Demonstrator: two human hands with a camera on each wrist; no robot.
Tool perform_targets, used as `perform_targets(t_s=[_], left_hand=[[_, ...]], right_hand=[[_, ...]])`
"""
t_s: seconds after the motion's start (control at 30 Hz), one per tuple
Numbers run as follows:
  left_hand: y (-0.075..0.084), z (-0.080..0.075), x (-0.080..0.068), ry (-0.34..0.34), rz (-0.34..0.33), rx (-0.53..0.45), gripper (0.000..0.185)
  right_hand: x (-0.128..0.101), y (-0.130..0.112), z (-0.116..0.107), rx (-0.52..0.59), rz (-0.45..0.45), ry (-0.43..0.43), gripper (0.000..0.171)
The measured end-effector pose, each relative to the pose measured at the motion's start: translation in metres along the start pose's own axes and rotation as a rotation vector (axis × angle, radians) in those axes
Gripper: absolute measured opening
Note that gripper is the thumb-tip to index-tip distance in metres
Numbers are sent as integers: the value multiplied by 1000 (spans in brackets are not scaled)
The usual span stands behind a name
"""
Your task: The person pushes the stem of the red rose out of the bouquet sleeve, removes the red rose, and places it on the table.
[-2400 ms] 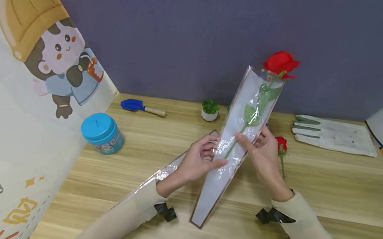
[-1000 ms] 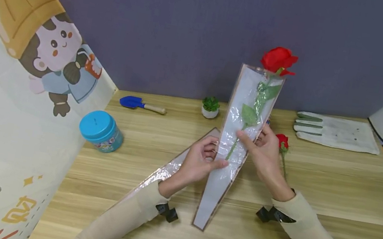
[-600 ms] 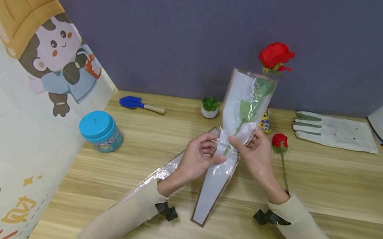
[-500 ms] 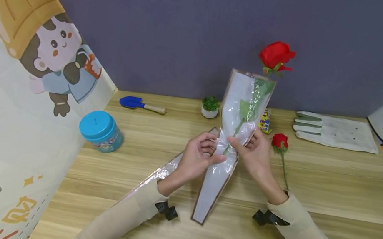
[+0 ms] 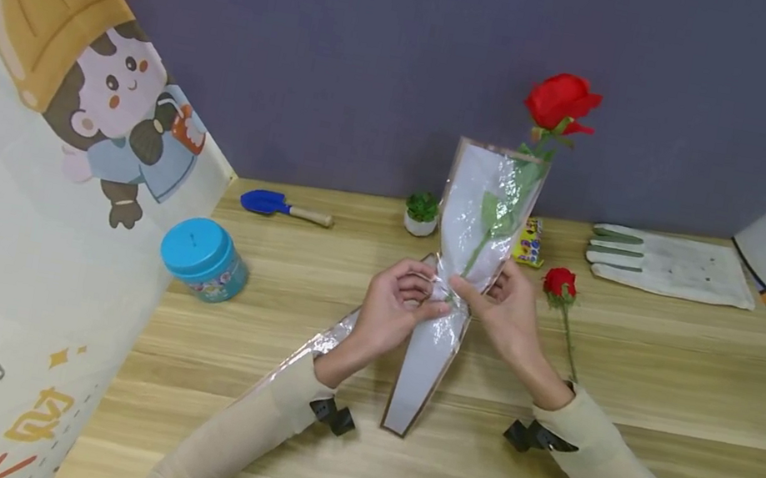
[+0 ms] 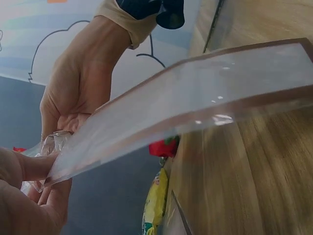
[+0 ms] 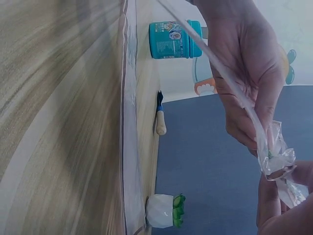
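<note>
- My left hand (image 5: 396,309) and right hand (image 5: 501,314) pinch the clear sleeve (image 5: 455,285) at its waist, fingers curled tight on the crinkled film, holding it above the wooden table (image 5: 671,380).
- The red rose (image 5: 561,101) rises out of the sleeve's open top, its stem inside.
- A second rose (image 5: 560,284) lies just right of my right hand; a white glove (image 5: 667,267) lies behind it.
- A teal tin (image 5: 204,260) and blue trowel (image 5: 280,208) sit to the left.

Rose (image 5: 561,100): red bloom, green stem and leaves. Sleeve (image 5: 476,229): clear film on white backing, brown edging. Tub (image 5: 204,261) at left: teal (lighter blue lid). Trowel (image 5: 274,207): blue blade, tan handle. Glove (image 5: 667,268) upper right: white, green stripes. Table (image 5: 671,380): light wood grain.
</note>
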State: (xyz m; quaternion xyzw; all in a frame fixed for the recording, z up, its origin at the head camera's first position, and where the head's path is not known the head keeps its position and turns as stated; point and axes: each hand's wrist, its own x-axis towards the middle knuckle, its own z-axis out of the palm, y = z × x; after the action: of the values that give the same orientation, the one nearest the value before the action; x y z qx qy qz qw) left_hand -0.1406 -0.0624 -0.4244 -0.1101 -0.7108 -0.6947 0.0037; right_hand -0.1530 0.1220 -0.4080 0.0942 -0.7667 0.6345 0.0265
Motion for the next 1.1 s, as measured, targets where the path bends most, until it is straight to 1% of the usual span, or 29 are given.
perform_targets(t_s=[0.1,0.23,0.4,0.5,0.6,0.73,0.83,0.97,1.03,1.1], left_hand=[[-1,-1,0,-5,8,-4,44],[-1,-1,1,-31,26,-11,45],[0,0,0,-63,18,-27,48],[2,0,-1,-89,2,-33,52],[4,0,-2,-137,-26,-33,55],[4,1,-3,-192,-55,-17,59],[4,0,-3,-216,-60,-13,63],[5,-3,-2,-238,-60,-37,75],[7,-4,-2,-241,-53,-52,79],[8,-4,-2,-231,-40,-66,79]], right_hand=[[0,-1,0,-5,5,5,45],[1,-2,-1,-19,31,33,43],[2,-5,-5,-12,59,54,39],[5,-7,-8,52,62,65,37],[7,-10,-11,115,63,91,35],[8,-12,-17,170,65,118,31],[9,-12,-19,175,64,109,31],[9,-10,-19,168,69,86,33],[8,-8,-19,174,74,77,35],[8,-7,-18,171,75,72,35]])
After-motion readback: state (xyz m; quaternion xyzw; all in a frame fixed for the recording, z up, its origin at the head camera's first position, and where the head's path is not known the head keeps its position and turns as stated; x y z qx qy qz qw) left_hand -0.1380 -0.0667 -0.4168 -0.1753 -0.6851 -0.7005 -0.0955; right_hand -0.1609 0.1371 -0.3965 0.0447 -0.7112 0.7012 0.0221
